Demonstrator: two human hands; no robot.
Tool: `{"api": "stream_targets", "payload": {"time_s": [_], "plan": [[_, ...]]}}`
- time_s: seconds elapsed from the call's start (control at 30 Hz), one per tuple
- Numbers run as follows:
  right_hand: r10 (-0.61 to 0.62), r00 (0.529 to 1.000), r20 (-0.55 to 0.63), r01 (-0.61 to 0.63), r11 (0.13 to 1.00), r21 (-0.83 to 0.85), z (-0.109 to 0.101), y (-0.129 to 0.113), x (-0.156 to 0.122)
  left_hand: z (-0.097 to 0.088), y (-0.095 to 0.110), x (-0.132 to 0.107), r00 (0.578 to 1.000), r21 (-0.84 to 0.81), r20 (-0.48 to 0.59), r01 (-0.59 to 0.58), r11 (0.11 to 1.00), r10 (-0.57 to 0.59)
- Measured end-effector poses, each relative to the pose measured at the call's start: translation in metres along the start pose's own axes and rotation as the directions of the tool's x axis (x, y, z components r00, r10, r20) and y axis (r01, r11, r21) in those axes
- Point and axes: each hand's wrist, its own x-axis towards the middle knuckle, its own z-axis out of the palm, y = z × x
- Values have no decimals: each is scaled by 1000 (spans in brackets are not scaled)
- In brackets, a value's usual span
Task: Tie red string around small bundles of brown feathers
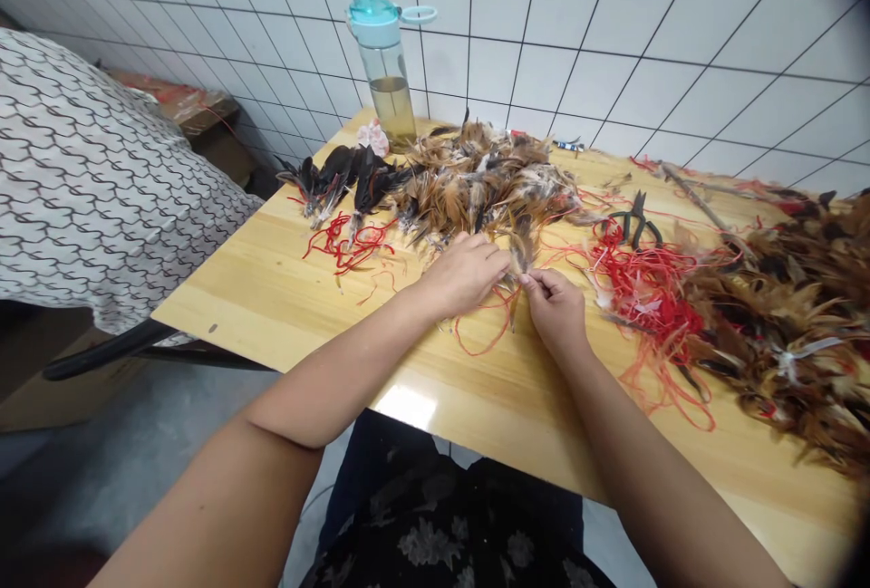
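Observation:
A small tuft of brown and grey feathers (522, 248) stands up between my hands. My right hand (558, 305) pinches its lower end between thumb and forefinger. Just left of it, my left hand (466, 269) is closed, fingers bent downward; what they grip is hidden. Red string (486, 351) loops over the table below my fingers. Behind my left hand lies a large heap of brown feathers (468, 180), with black feathers (367, 176) at its left.
A water bottle (386, 72) stands by the tiled wall. Black-handled pliers (637, 221) lie beside tangled red string (645, 289). Bundled brown feathers (795, 325) cover the table's right side. More red string (346, 244) is at left. A patterned cloth (115, 171) hangs beyond the left edge.

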Motion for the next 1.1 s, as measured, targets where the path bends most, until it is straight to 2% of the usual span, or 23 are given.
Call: {"api": "stream_targets", "payload": {"time_s": [0.27,0.47,0.57,0.63,0.73,0.83,0.97,1.1], "plan": [[-73,995,67,76,996,-46,2,4,0,-1,2,-1,999,100,-17,-28,995,30],[-79,991,107,81,996,-20,2,1,1,1,4,-1,998,50,-61,-32,998,35],[-31,991,130,22,997,71,0,-1,2,-3,2,-1,975,-31,-222,21,999,-28],[36,990,134,-59,984,170,-2,-2,3,-6,0,-1,927,-86,-361,78,993,-104],[126,984,122,-159,936,313,-6,-3,3,-7,-4,-1,876,-167,-439,140,976,-201],[173,977,125,-209,897,390,-8,-4,3,-4,-10,-2,891,-215,-367,197,957,-266],[194,974,120,-227,876,425,-8,-3,2,5,-24,-5,931,-182,-187,280,943,-313],[188,977,97,-211,885,416,-7,-1,2,7,-38,-9,928,-92,-90,353,931,-361]]}}
